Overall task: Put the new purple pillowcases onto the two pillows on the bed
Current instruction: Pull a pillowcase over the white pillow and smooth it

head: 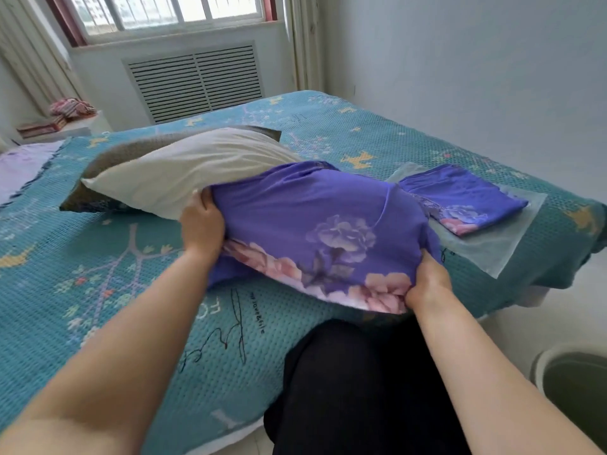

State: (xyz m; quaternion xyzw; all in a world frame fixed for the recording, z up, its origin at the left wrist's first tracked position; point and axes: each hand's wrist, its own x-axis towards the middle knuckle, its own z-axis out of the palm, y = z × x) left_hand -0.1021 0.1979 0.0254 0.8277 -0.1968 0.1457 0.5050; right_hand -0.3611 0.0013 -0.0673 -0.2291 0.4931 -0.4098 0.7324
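The left hand (pixel 202 224) sits in the middle of the frame and grips the open edge of the purple pillowcase (pixel 315 231), with its fingers curled round the cloth. The right hand (pixel 427 284), lower and to the right, pinches the near edge of the same pillowcase by the pink flowers. The pillowcase covers one end of a white pillow (pixel 170 178). The rest of the pillow sticks out toward the upper left. A second pillow (pixel 108 156), brownish grey, lies under the white one. Right of the middle, a folded purple pillowcase (pixel 466 198) rests on a clear plastic bag (pixel 492 251). All of this lies on the bed (pixel 98 290), which has a teal cover. A window (pixel 170 11) is at the top.
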